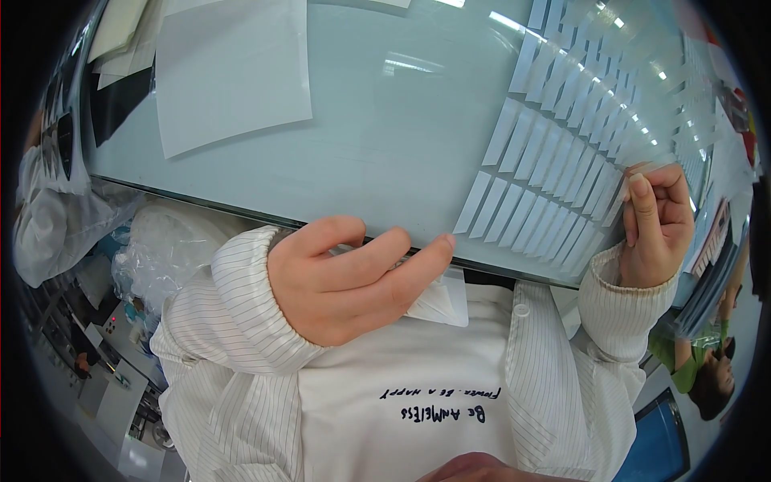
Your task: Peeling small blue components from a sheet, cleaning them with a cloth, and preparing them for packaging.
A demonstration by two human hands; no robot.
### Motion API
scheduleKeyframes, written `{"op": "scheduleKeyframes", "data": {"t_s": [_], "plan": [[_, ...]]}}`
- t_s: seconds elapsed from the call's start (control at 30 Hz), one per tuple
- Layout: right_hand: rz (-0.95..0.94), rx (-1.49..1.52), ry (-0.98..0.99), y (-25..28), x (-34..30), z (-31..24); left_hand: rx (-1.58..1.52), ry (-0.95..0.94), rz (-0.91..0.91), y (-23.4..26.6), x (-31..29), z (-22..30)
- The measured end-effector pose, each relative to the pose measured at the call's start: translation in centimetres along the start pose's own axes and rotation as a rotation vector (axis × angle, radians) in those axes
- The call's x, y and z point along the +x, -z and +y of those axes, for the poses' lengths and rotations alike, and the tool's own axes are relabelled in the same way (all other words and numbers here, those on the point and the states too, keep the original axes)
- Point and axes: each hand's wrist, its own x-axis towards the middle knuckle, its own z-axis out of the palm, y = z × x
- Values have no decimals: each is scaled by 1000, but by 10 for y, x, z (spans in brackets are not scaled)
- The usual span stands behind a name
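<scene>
My left hand (361,277) lies over the near edge of the glass-topped table (385,161), its fingers bent and apart. Just below its fingertips shows a folded white piece (440,304), like paper or cloth; whether the fingers touch it is hidden. At the right, my right hand (660,225) pinches thumb against fingers at the edge of a clear plastic film (649,165). Beside that hand, several narrow pale strips (526,145) lie in slanted rows on the glass, and glossy reflections cross the far rows.
A white sheet (233,72) lies at the far left of the table, with cream sheets (116,32) by it. Clear plastic bags (161,253) bulge below the left edge. Dark stacked folders (707,281) and a person in green (707,369) are at the right.
</scene>
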Motion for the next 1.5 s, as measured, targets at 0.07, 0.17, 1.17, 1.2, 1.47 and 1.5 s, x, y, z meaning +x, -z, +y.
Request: {"op": "scheduleKeyframes", "data": {"t_s": [0.07, 0.17, 1.17, 1.2, 1.47, 1.5], "plan": [[-1, 1, 2, 0, 0, 0, 1, 4, 1, -1, 0, 0], [3, 1, 1, 0, 0, -1, 16, 12, 11, -3, 2, 1], [55, -33, -57, -3, -2, -3, -225, 89, -141, 13, 33, -1], [61, -30, -65, -3, -3, -3, -237, 97, -147, 13, 34, -1], [78, -19, -81, -4, -3, -2, -312, 220, -173, 13, 35, 4], [82, -17, -88, -5, -3, -3, -328, 237, -189, 14, 36, 4]]}}
